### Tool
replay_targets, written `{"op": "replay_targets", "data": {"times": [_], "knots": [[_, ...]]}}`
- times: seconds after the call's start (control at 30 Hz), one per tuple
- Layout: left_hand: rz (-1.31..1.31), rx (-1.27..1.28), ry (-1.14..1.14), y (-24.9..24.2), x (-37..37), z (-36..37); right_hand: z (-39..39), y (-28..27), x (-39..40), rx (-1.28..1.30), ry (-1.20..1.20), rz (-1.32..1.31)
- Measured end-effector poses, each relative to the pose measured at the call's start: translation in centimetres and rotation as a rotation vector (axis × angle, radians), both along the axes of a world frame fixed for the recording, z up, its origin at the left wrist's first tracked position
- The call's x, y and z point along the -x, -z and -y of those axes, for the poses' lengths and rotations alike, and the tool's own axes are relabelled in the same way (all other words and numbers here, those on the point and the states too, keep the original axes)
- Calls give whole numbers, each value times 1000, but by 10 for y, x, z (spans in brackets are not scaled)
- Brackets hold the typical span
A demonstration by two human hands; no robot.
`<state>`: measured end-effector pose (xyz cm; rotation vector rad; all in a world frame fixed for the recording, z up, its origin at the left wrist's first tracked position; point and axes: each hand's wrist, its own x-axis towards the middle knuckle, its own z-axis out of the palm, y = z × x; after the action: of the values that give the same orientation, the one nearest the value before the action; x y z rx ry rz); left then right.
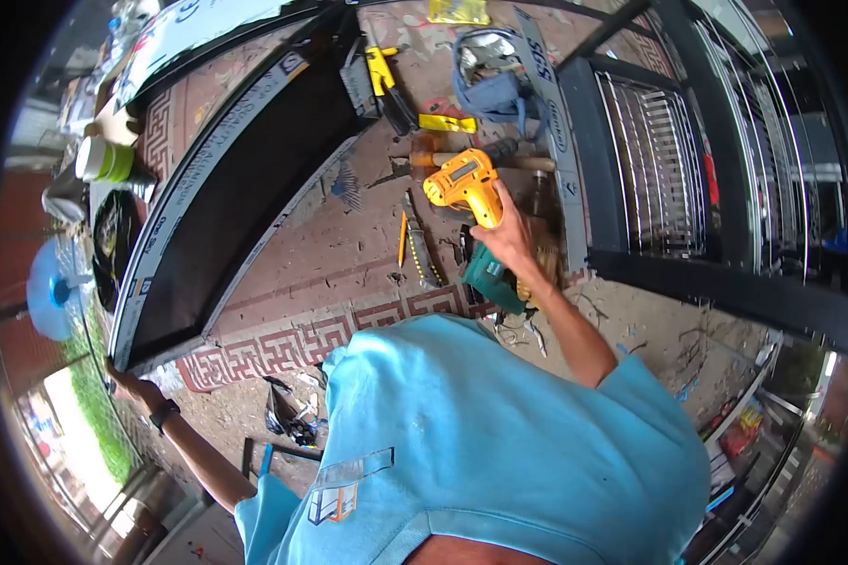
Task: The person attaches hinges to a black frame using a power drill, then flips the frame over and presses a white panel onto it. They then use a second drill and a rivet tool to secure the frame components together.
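My right hand (508, 229) is wrapped round the handle of a yellow cordless drill (465, 182), whose dark chuck points up and to the right. Under and beside it lie a hammer with a wooden handle (528, 162) and a green power tool (492, 279). My left hand (136, 388) is at the lower left corner of a dark framed panel (245, 179) with printed film along its edges. Its fingers curl at the frame's edge. Left of the green tool, an orange pencil (402, 239) and a dark strip with yellow marks (421, 243) lie on the patterned mat.
A yellow-and-black tool (386, 87) and a blue bag (496, 92) lie at the top. Dark metal frames with wire racks (658, 160) stand on the right. A green-and-white cup (106, 161) and a blue fan (51, 288) are at the left. Scraps litter the floor (631, 320).
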<state>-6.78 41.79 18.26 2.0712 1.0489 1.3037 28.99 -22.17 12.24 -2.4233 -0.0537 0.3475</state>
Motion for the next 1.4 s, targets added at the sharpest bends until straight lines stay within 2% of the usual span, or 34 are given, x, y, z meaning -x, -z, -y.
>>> {"op": "replay_targets", "data": {"times": [0.03,0.07,0.13,0.17,0.2,0.27,0.3,0.37,0.4,0.47,0.53,0.57,0.6,0.63,0.67,0.7,0.73,0.77,0.8,0.83,0.87,0.9,0.93,0.97,1.0,1.03,1.07,1.13,1.2,1.23,1.27,1.3,1.33,1.4], "knots": [[-225,-151,-16,-1,10,0,-18,2,3,-135,66,4],[-243,-219,1,3,17,1,-37,6,2,-135,35,-12],[-388,-264,-21,-13,10,28,-66,16,-4,-279,243,67],[-282,-158,-64,-14,7,29,-73,20,-16,-338,234,96],[-278,-167,-65,-20,2,35,-84,23,-24,-278,342,152],[-171,-29,-145,-29,-11,47,-86,31,-56,-270,368,169],[-269,-24,-126,-23,-3,38,-85,48,-76,-271,378,181],[-163,50,-30,-21,-5,38,-72,85,-107,-200,376,300],[-90,105,-2,-20,-10,37,-69,62,-111,-139,324,110],[-96,115,15,-13,-19,38,-63,54,-100,-69,263,118],[-68,71,-43,-20,-10,32,-46,33,-50,-177,140,510],[-320,-167,15,-10,12,19,-42,20,-14,-247,278,389],[-410,-180,-25,-28,1,42,-33,24,23,-314,301,345],[-325,-148,-55,-23,1,37,-18,42,59,-190,246,358],[-413,-164,-121,-30,2,46,-11,28,91,34,163,109],[-500,-169,-179,-33,-6,52,19,77,125,197,40,206],[204,102,-67,-14,-18,34,36,106,147,469,-9,176],[289,134,-114,-22,-30,45,30,93,157,526,-54,200],[154,31,-249,-3,-22,19,32,108,159,676,-47,314],[245,230,-354,-36,-48,53,21,98,155,641,-30,295],[68,77,-177,-13,-25,30,13,79,150,613,-2,279],[141,145,-147,-9,-26,30,22,71,148,622,-7,288],[232,192,-122,-10,-27,27,21,67,136,522,-6,215],[9,-12,-181,-9,-24,28,20,68,124,417,-14,145],[-219,-214,-249,-8,-23,31,28,78,118,444,-55,198],[-10,-49,-252,-7,-31,25,22,71,117,411,-48,139],[-152,-197,-181,1,-22,14,21,60,119,389,-38,73],[-414,-178,-187,-8,-22,14,12,42,124,395,-10,19],[95,141,-346,10,-32,-12,-9,35,113,369,16,0],[208,250,-395,-18,-44,14,-15,39,116,216,52,87],[198,257,-433,-24,-46,24,-15,41,124,75,88,156],[149,153,-388,2,-38,-7,-24,32,125,-116,91,145],[94,57,-341,34,-25,-34,-27,27,131,-97,77,131],[112,75,-311,14,-29,-10,-41,23,135,-298,213,158]]}}
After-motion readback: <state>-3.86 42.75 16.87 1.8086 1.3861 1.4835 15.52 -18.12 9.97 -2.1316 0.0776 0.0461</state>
